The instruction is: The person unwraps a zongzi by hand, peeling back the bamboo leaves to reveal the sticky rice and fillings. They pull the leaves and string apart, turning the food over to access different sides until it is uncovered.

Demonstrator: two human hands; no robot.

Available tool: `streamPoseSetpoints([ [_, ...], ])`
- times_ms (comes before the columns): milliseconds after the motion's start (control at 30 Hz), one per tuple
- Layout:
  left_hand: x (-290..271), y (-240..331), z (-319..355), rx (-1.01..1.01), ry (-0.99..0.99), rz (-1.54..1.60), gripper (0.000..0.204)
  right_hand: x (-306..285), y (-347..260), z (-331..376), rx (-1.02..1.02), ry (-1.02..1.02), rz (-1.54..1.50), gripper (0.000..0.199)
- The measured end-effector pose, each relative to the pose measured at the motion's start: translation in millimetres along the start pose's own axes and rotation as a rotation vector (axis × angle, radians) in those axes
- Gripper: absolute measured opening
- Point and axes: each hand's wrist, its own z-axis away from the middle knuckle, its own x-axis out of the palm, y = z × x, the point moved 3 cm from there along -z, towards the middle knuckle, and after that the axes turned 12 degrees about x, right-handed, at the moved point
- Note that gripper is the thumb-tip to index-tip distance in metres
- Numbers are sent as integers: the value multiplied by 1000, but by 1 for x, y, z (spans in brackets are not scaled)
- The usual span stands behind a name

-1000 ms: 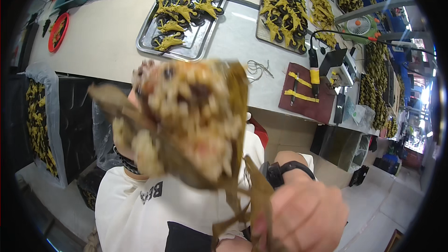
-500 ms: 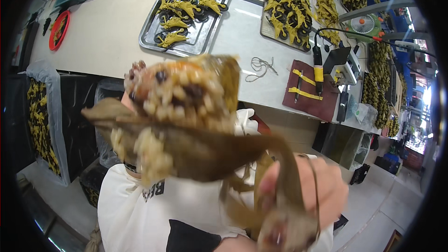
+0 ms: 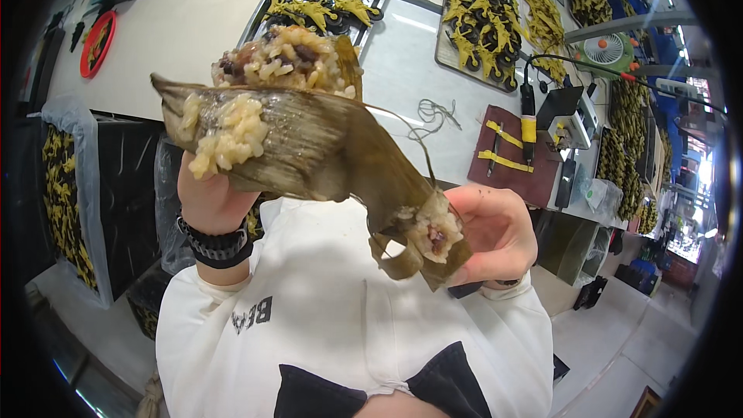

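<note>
A sticky rice dumpling, its rice mixed with dark beans, is partly unwrapped above my lap. Its long brown-green leaf stretches across in front, with a clump of rice stuck near the left end. My left hand supports the dumpling and leaf from below; the leaf hides most of its fingers. At the other end, my right hand pinches the curled leaf tip between thumb and fingers, beside a smaller lump of rice. A thin strand of leaf or string dangles between.
Metal trays of yellow-and-black wheeled pieces stand on the white table. String, a maroon mat and a corded tool with a yellow grip lie right. A red basket sits left; a lined bin stands below.
The dumpling and leaf have moved up and farther from me. My right hand has risen with the leaf end, and the leaf now lies stretched more openly between both hands.
</note>
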Motion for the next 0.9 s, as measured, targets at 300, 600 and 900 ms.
streamPoseSetpoints([
  [300,-25,4,18,81,659,-181,42,4,-2,-4,-37,-243,-152,54],
  [600,20,-17,-20,-27,165,-92,35,6,-3,-5,-217,-518,-495,50],
  [900,22,-22,-21,13,277,-280,30,7,4,-16,-154,-546,-645,49],
])
